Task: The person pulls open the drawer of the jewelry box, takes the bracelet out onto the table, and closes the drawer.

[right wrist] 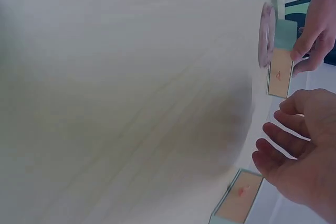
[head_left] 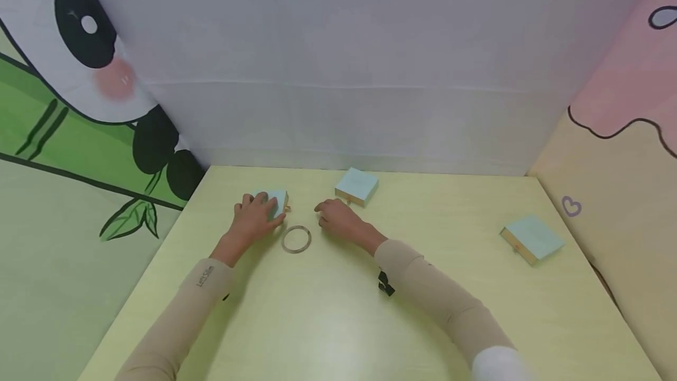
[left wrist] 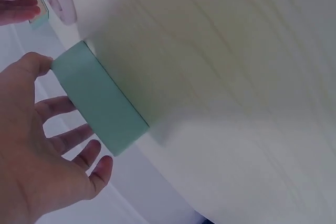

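My left hand [head_left: 252, 220] lies over a small light blue box [head_left: 278, 200] at the back left of the table. Its thumb touches one corner and bent fingers reach across the top; the left wrist view shows the box's plain side [left wrist: 101, 98]. Some fingertips are hidden behind it. In the right wrist view this box has a tan front [right wrist: 280, 73] with a small reddish tab. A pale, marbled bangle [head_left: 297, 239] lies just in front. My right hand [head_left: 341, 221] hovers to the right of the bangle, loosely curled and holding nothing.
A second light blue box [head_left: 357, 186] stands behind my right hand, near the back edge. Another such box [head_left: 534, 239] sits at the far right of the pale yellow table [head_left: 328, 316]. A grey-white backdrop [head_left: 365, 75] rises behind the table.
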### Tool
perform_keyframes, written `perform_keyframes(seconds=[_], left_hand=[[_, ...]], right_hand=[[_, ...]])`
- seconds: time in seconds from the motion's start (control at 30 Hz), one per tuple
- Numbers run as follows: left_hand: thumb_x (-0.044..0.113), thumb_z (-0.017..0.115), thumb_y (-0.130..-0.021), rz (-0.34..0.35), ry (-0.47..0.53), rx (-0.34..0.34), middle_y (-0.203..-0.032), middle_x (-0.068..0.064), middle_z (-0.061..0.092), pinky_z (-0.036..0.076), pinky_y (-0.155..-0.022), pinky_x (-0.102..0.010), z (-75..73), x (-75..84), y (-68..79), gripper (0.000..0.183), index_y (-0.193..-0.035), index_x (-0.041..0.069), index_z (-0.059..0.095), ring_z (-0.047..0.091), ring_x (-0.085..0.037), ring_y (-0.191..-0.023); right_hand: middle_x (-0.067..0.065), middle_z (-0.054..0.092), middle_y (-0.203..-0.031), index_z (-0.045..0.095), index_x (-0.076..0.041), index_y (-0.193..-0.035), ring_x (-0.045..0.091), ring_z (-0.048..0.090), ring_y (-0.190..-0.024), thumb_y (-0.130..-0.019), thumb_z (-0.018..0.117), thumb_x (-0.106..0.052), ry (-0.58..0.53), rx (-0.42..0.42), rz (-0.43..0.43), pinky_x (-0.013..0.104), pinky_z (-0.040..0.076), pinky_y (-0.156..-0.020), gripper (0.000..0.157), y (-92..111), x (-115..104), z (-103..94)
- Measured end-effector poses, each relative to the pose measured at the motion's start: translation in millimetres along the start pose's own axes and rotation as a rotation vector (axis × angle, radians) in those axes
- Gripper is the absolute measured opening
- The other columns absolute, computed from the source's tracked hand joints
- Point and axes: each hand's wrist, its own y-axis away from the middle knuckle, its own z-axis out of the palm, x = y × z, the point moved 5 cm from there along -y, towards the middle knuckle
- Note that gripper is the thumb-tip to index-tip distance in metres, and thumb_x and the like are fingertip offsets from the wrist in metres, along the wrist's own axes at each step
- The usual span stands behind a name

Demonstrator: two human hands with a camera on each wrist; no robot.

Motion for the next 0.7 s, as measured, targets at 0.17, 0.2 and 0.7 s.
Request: perform_keyframes(seconds=[0.17,0.2,0.7], left_hand=[[0.035,0.054,-0.092,0.061,0.030,-0.036,-0.137,-0.018,0.040,0.036,-0.080,-0.060,-2.4,12.5,3.0,0.045,-0.132,0.014,0.052,0.038,-0.044,-0.110],[0.032,0.055,-0.092,0.086,0.032,-0.039,-0.137,-0.017,0.040,0.036,-0.082,-0.061,-2.4,14.8,3.0,0.042,-0.130,0.014,0.052,0.038,-0.045,-0.111],[0.043,0.071,-0.083,0.271,-0.012,0.031,-0.125,-0.021,0.042,0.033,-0.092,-0.065,4.8,34.1,-2.0,0.055,-0.112,0.004,0.046,0.040,-0.054,-0.110]], right_hand=[[0.007,0.061,-0.123,0.063,-0.003,-0.120,0.025,0.052,-0.119,-0.094,0.048,-0.010,0.063,0.015,-0.026,0.040,0.033,-0.107,0.030,16,7,-6.5],[0.007,0.061,-0.123,0.063,-0.003,-0.120,0.025,0.052,-0.120,-0.094,0.049,-0.010,0.067,0.017,-0.024,0.040,0.033,-0.107,0.030,19,8,-8.0],[0.008,0.061,-0.122,0.061,-0.003,-0.121,0.025,0.047,-0.123,-0.094,0.052,-0.011,0.019,0.068,-0.011,0.035,0.040,-0.101,0.029,36,14,-21.6]])
